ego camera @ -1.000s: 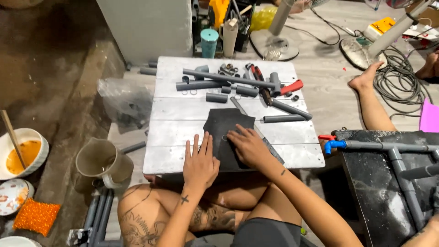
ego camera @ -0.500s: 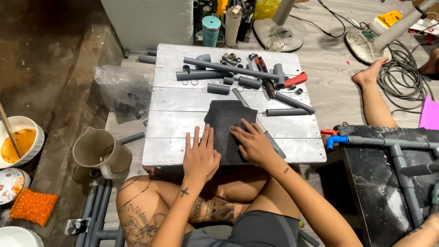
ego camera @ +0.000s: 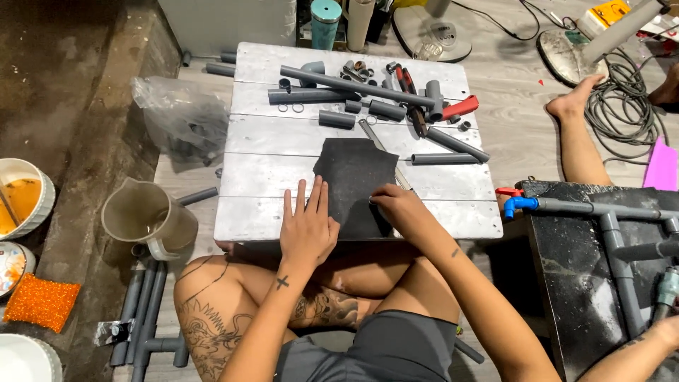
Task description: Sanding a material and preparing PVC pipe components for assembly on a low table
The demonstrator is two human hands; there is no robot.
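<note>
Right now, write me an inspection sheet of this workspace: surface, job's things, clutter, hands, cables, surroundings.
Surface: low white plank table, worn and smudged, in front of the seated person.
Job's things: dark abrasive sheet lying flat at the near edge.
Clutter: grey pipe pieces, fittings, rings, red-handled tool across the far half.
Hands: left hand flat, fingers spread, on the sheet's left edge; right hand pressed on its right side, anything under it hidden.
Cables: coiled grey cable on the floor, far right.
Surroundings: plastic jug, orange sponge, bowls at left; another person's leg; pipe assembly with blue tap at right.
</note>
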